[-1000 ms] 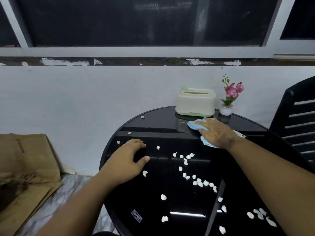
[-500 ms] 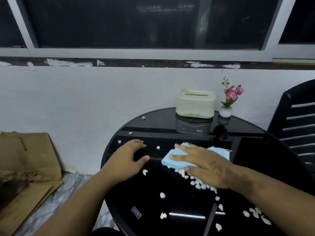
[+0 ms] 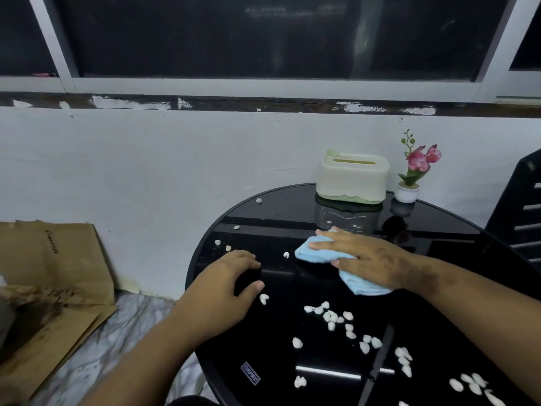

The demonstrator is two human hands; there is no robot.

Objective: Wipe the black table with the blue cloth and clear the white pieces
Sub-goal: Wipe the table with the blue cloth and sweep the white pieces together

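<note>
My right hand (image 3: 371, 259) presses one folded blue cloth (image 3: 322, 254) flat, fingers straight, at 12 o'clock on the round glossy black tabletop (image 3: 275, 332). Left hand (image 3: 222, 284) rests at 9, fingers loosely curled, holding nothing. Roughly thirty small white pieces (image 3: 330, 316) are scattered about, mostly 4 to 6.

A single head-worn camera looks forward and down from just above the near edge of the round black table (image 3: 292, 361), facing the white wall and dark window behind it. The wide lens bends the window frame at the corners. The table fills the lower right; its near right part runs out of view. No second view shares the scene. The window panes perhaps show reflections.
</note>
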